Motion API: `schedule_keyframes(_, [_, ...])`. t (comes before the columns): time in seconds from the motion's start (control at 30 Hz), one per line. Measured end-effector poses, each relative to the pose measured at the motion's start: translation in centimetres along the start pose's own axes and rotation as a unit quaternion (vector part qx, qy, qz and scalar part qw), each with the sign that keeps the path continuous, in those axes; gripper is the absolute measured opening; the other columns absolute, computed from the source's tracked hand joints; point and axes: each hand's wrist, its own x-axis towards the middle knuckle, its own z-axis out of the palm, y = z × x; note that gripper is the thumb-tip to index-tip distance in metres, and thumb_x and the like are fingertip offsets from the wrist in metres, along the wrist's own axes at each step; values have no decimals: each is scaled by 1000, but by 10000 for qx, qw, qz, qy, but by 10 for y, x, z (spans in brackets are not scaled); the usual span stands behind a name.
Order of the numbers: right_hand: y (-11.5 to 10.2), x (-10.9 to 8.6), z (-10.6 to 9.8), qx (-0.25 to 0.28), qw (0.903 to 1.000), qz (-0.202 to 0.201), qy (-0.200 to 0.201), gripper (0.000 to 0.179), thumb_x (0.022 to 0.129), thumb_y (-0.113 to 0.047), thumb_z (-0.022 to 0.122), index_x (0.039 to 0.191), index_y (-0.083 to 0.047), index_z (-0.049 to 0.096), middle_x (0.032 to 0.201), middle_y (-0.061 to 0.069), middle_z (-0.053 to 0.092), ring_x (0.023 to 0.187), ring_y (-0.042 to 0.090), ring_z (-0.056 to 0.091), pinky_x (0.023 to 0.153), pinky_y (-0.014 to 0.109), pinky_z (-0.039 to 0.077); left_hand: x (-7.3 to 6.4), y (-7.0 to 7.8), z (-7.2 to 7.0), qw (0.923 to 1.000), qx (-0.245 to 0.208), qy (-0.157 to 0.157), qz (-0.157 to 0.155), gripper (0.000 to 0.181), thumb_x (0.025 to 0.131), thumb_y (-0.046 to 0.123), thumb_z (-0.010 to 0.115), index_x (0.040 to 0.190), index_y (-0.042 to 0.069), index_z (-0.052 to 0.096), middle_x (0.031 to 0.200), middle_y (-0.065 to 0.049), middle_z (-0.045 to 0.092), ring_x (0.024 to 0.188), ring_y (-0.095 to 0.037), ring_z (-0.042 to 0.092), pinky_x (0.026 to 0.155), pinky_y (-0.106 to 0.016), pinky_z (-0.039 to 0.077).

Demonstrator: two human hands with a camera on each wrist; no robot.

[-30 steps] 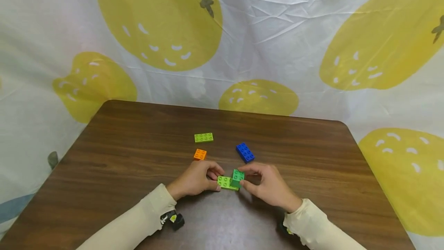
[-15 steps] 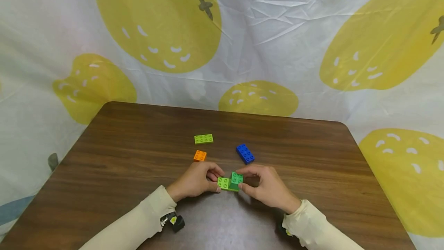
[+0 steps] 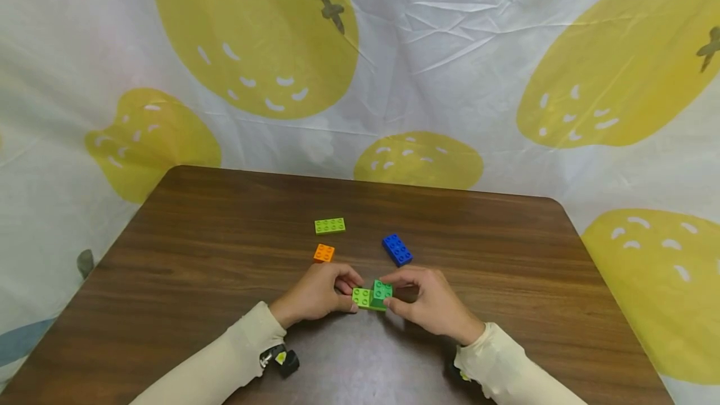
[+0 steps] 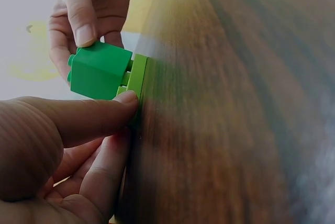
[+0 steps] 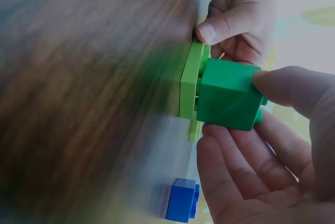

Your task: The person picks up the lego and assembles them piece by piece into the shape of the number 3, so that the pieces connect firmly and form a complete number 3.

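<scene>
My left hand (image 3: 317,292) pinches the left end of a flat lime green building plate (image 3: 361,297) lying on the table. A square green building brick (image 3: 382,292) is on the plate's right half, held between the thumb and fingers of my right hand (image 3: 435,304). In the left wrist view, the brick (image 4: 100,71) sits on top of the studs of the lime plate (image 4: 137,75), and a thin gap with studs shows between them. From the right wrist view, the same gap appears between the brick (image 5: 227,94) and the plate (image 5: 191,80).
Behind my left hand lies an orange square brick (image 3: 324,253), and farther back a second lime plate (image 3: 329,225). A blue brick (image 3: 397,250) lies behind my right hand. The brown wooden table (image 3: 225,217) ends at a lemon-patterned cloth (image 3: 427,80).
The green brick has come down slightly and shifted a little left over the plate, moved by my right hand. My left hand has stayed on the plate's left end.
</scene>
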Motion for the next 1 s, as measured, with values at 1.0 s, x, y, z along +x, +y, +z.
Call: schedule_keyframes(1.0, [1, 6, -3, 107, 9995, 161, -261, 30, 86, -15, 89, 114, -15, 79, 106, 1, 80, 92, 12, 76, 80, 30, 65, 0, 4, 0, 9999, 71, 66, 43, 35, 79, 10, 93, 111, 7, 77, 101, -1, 77, 88, -9, 68, 78, -21, 58])
